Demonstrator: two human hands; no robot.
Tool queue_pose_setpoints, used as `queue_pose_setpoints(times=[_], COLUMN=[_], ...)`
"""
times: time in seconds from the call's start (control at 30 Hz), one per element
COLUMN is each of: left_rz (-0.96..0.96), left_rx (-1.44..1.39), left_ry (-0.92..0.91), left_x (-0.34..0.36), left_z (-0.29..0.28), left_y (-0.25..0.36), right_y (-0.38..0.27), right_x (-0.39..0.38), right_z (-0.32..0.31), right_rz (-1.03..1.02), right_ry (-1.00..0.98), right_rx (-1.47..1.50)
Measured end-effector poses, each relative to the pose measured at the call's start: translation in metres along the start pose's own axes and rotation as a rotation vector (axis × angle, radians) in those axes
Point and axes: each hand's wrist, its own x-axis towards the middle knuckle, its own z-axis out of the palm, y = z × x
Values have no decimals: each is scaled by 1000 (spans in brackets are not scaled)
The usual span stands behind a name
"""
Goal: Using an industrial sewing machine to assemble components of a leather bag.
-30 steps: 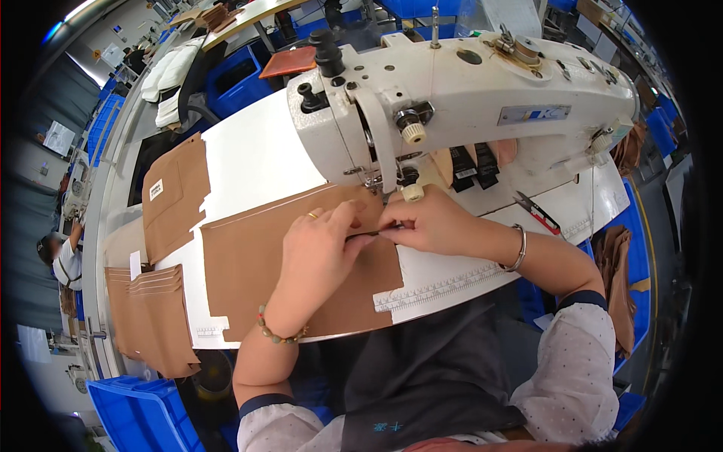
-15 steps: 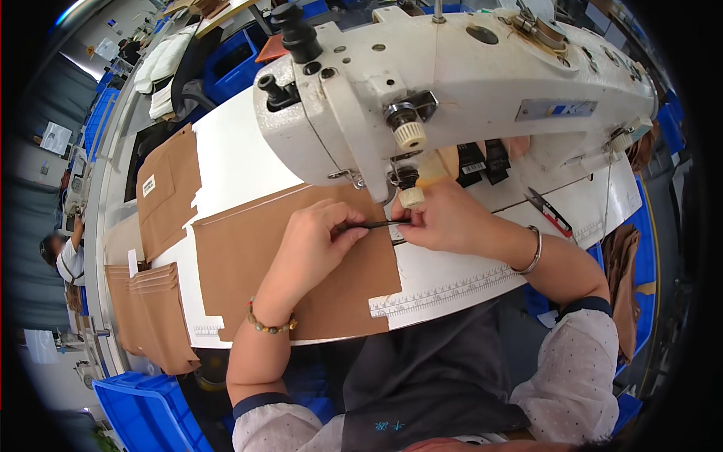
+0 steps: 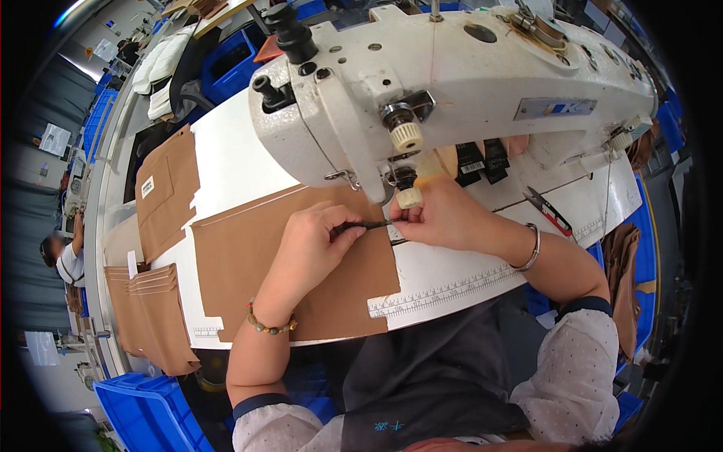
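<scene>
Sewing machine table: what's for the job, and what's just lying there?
Seems for the job:
dark strip, pinched by left hand and right hand
brown fabric panel beneath
sewing machine

Probably just lying there:
red-handled thread snips
black tags

Sleeves (image 3: 568, 354): white, small dark dots, navy cuffs (image 3: 584, 304). Apron (image 3: 422, 369): dark grey to black, light-blue characters (image 3: 388, 426). Left wrist (image 3: 275, 305): multicolour bead bracelet (image 3: 260, 327). Right wrist (image 3: 520, 241): smooth silver-coloured bangle (image 3: 535, 250).

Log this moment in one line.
left hand: pinches dark strip; right hand: pinches same strip; brown cloth: below left hand; snips: lying on table
</scene>
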Motion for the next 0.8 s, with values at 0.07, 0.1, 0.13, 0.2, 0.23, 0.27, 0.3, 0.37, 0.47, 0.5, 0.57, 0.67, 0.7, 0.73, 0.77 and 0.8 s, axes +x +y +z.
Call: queue_pose_setpoints(times=[0.07,0.1,0.13,0.2,0.23,0.27,0.3,0.37,0.47,0.5,0.57,0.67,0.7,0.73,0.77,0.8], left_rz=[4,6,5,194,191,181,175,191,133,63,61,77,121,166,211,222], left_rx=[35,69,68,72,72,29,-16,-27,-154,-280,-323,-411,-435,-464,-423,-412], left_ry=[12,20,20,206,205,124,45,13,-38,-59,-82,-156,-223,-292,-307,-329], left_x=[-2,-2,-1,2,0,-2,-4,-6,-13,-17,-26,-42,-46,-49,-52,-57], left_z=[0,0,1,2,1,1,1,-2,-23,-33,-48,-50,-46,-40,-32,-25], left_y=[1,2,5,15,16,18,19,20,22,24,29,41,47,52,55,58], right_y=[0,1,1,2,2,1,-3,-9,-12,-11,-10,-4,-3,0,3,3], right_x=[0,-1,-1,-2,-2,-2,-4,-6,-8,-12,-23,-32,-30,-28,-27,-25], right_z=[0,0,0,1,1,2,2,-1,-2,5,19,33,36,38,40,40], right_rz=[17,24,32,33,33,33,37,40,-260,-516,-814,-987,-1052,-1050,-1046,-1049], right_ry=[-6,-11,-15,-36,-56,-59,-99,-140,-270,-222,-162,-127,-57,-52,-31,-15], right_rx=[10,33,56,78,101,104,127,151,-16,-182,-443,-782,-787,-787,-752,-716])
